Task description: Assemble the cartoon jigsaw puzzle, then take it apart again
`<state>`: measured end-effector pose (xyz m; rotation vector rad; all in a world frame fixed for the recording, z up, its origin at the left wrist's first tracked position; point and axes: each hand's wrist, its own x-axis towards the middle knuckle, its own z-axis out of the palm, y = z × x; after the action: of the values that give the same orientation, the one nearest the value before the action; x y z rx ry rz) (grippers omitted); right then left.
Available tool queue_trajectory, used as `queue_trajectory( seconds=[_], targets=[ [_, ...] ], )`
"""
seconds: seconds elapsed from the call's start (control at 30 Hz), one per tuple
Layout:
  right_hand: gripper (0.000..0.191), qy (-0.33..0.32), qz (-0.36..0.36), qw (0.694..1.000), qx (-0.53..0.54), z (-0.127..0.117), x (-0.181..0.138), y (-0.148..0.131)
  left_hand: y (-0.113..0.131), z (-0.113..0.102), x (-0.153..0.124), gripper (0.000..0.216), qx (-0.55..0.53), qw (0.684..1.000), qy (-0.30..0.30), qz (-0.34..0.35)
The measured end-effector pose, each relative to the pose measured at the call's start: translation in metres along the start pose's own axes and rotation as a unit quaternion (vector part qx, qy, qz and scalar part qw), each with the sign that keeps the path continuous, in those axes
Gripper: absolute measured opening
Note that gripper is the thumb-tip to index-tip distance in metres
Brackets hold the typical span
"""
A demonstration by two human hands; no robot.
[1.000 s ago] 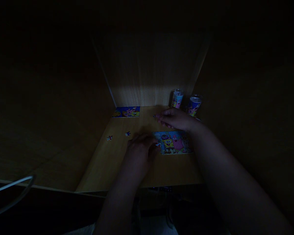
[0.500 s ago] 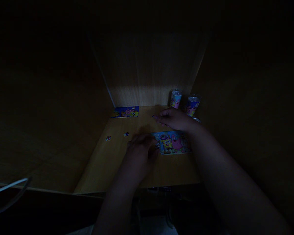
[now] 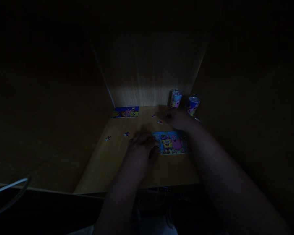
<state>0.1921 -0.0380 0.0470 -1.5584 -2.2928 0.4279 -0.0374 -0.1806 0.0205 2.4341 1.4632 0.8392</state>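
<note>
While the left hand (image 3: 141,147) rests low at the left edge of the puzzle (image 3: 172,143), the right hand (image 3: 178,118) is over the desk (image 3: 112,163) beyond the puzzle's far edge. Light is poor; fine detail is limited.

Left hand: fingers bent, thumb side toward the puzzle, tips at or over its left edge. Cannot tell whether a piece is pinched there, or whether the tips meet.

Right hand: fingers curled in, tips dark. Cannot tell if they are together or clamped on anything. Forearm crosses the puzzle's right end and hides part of it.

Puzzle: flat on the desk, between the hands and to the right of the left one; cartoon figures, one yellow, one pink, on blue.

Loose pieces, four seen: a far piece (image 3: 154,116) and a middle piece (image 3: 159,122), both just left of the right fingertips; a blue-and-white piece (image 3: 126,134) near the left hand; an outer piece (image 3: 108,138) farther left.

Surroundings: a picture card (image 3: 125,112) lies flat at the back left, near the back panel (image 3: 149,75). A pale jar (image 3: 176,98) and a blue jar (image 3: 193,104) stand upright at back right, behind the right hand. White cable (image 3: 9,186) at lower left.
</note>
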Motion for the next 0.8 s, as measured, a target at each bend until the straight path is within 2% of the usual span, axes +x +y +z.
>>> queue_trajectory(
  seconds=[0.27,0.53,0.67,0.8],
  targets=[
    [0.050,0.013,0.048,0.996,-0.069,-0.0036,-0.0005,0.0016,0.0020,-0.0007,0.0002,0.014,0.018,1.000,-0.010,-0.001],
    [0.039,0.016,0.094,0.986,-0.138,-0.0033,-0.0018,-0.0021,0.0020,-0.0012,0.0015,0.009,0.036,0.999,-0.023,0.016],
    [0.034,0.017,0.110,0.982,-0.154,-0.0019,-0.0022,-0.0010,0.0040,-0.0024,0.0027,0.010,0.036,0.998,-0.044,0.025],
    [0.033,0.018,0.124,0.980,-0.156,0.0011,-0.0010,0.0023,0.0040,-0.0025,0.0024,0.016,0.019,0.999,-0.030,0.041]
  ],
)
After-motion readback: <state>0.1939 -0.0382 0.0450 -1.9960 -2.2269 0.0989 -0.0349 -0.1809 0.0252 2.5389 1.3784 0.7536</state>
